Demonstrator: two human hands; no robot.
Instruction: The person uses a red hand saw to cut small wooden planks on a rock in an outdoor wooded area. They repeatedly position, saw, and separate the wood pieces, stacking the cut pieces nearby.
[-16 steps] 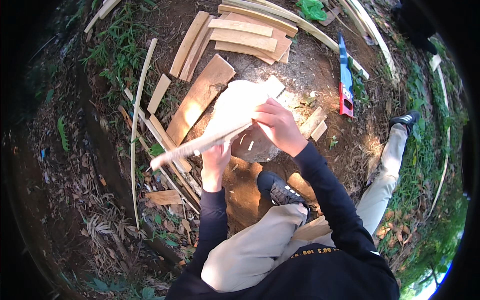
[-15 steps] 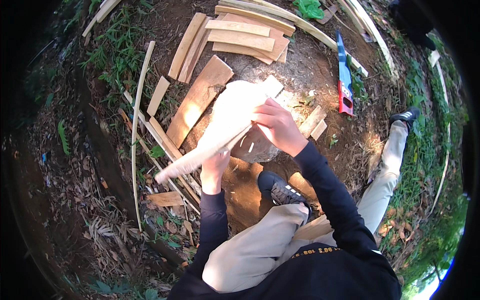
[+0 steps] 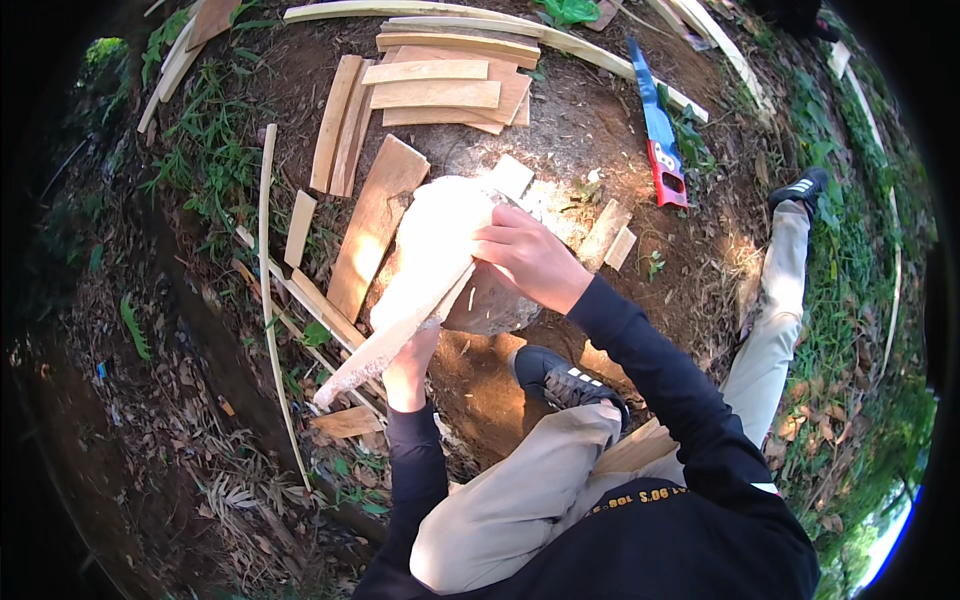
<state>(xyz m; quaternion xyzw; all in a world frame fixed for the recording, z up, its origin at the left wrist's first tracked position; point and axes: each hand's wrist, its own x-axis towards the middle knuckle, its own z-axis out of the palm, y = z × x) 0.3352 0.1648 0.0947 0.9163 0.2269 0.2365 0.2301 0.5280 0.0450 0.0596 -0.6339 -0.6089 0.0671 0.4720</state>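
Observation:
A pale wooden board [image 3: 372, 352], washed out by sunlight at its far part, slants between my hands with its rough near end toward the lower left. My left hand [image 3: 410, 368] supports it from below near that end; the board hides most of those fingers. Higher up, my right hand [image 3: 525, 258] pinches the board's right edge, thumb and fingers closed on it. Below the board is a greyish rounded block [image 3: 492, 308], stone or stump, I cannot tell which. A small pale wood piece [image 3: 512, 176] lies just beyond my right hand.
A saw [image 3: 662, 140] with blue blade and red handle lies at the far right. Stacked boards [image 3: 435, 94] sit at the back; a wide plank [image 3: 375, 230] and long thin strips [image 3: 268, 270] lie left. Two short offcuts [image 3: 605, 232] rest right. My shoe [image 3: 565, 380] is close by.
The view has shifted, so the ground and boards appear farther left. The held board's near end has dropped lower in the picture. Both hands keep their hold.

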